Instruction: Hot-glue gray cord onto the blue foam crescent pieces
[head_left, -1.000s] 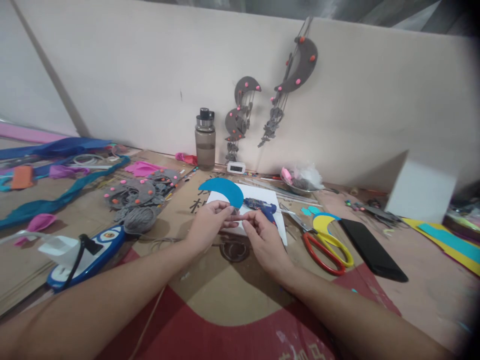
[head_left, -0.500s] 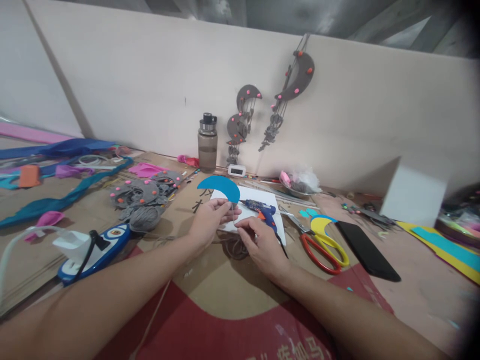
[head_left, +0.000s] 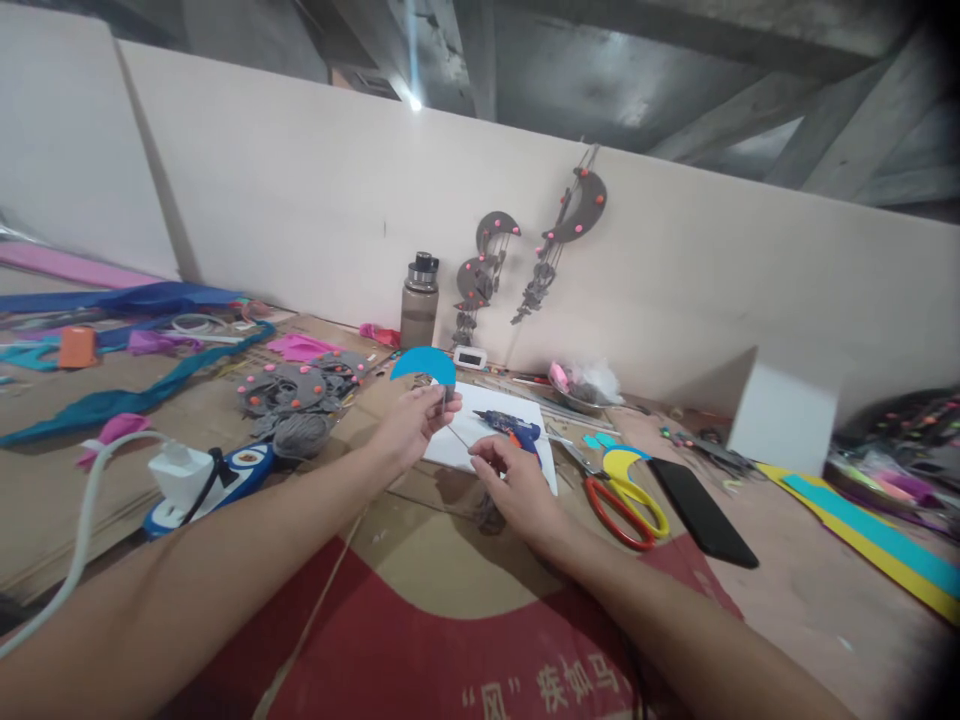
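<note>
A blue crescent cutout [head_left: 422, 364] is pinched at its lower right end by my left hand [head_left: 416, 425]. A thin grey yarn strand [head_left: 459, 438] runs from that end down to my right hand [head_left: 517, 485], whose thumb and forefinger are closed on it. Below my right hand lies a small heap of grey yarn [head_left: 489, 513], partly hidden by the hand. Just behind, a blue glue gun [head_left: 514, 425] rests on a white sheet [head_left: 540, 410]. Scissors [head_left: 622, 515] with red and yellow handles lie to the right of my right hand.
A black phone [head_left: 701, 510] lies right of the scissors. On the left are a blue power strip [head_left: 255, 462] with a white plug and grey crescents with pompoms [head_left: 281, 390]. A bottle [head_left: 418, 310] stands by the wall, where grey crescent hangings [head_left: 589, 210] hang.
The view has tilted up and shifted. My left hand has moved slightly left with the blue crescent, and the yarn between my hands now stretches in a longer slanting line.
</note>
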